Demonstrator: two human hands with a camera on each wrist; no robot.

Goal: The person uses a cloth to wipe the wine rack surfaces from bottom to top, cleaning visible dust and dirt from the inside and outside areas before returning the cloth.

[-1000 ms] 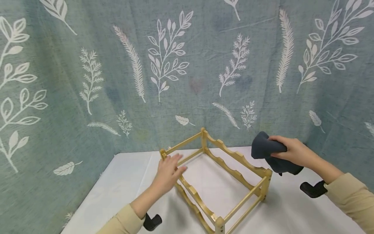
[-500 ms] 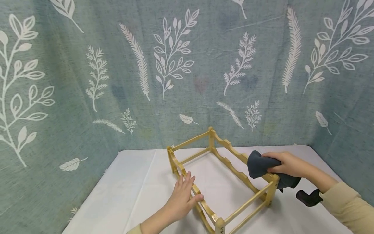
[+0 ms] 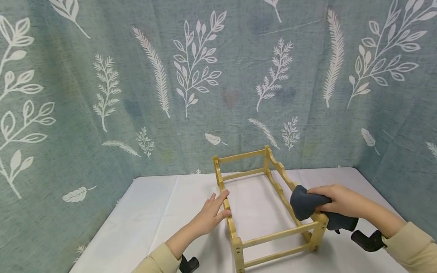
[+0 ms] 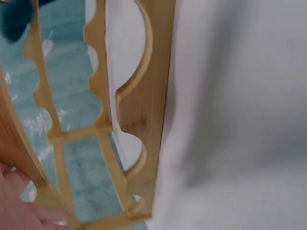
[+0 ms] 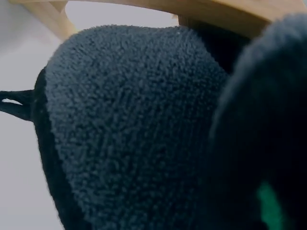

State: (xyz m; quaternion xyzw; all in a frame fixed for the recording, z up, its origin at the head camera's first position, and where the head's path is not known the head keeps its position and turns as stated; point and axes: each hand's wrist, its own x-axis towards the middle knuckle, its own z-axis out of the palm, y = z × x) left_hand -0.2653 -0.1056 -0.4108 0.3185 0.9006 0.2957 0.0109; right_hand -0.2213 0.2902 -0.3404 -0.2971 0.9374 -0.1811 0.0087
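Observation:
A light wooden rack [image 3: 280, 235] with scalloped side rails stands on the white table. My left hand [image 3: 209, 216] lies against its left top rail, fingers fairly straight and thumb spread. In the left wrist view, that hand [image 4: 21, 203] touches a rail at the lower left. At the front right corner, my right hand [image 3: 343, 201] grips a dark blue-grey cloth [image 3: 304, 204], bunched over the right top rail. The right wrist view is mostly filled by this fuzzy cloth [image 5: 124, 120], with its black edging and small hanging loop [image 5: 17, 103]. My right fingers are partly hidden by it.
The white-covered table [image 3: 164, 204] extends to the left and right of the rack. Behind it and along both sides hangs a blue-green curtain [image 3: 232, 83] with white leaf prints. Each wrist carries a black camera mount, such as the right mount [image 3: 368, 241].
The rack has turned, its far end swinging right and its near left post shifting left. My right hand lowered the cloth onto the right rail. My left hand moved nearer, then along the left rail.

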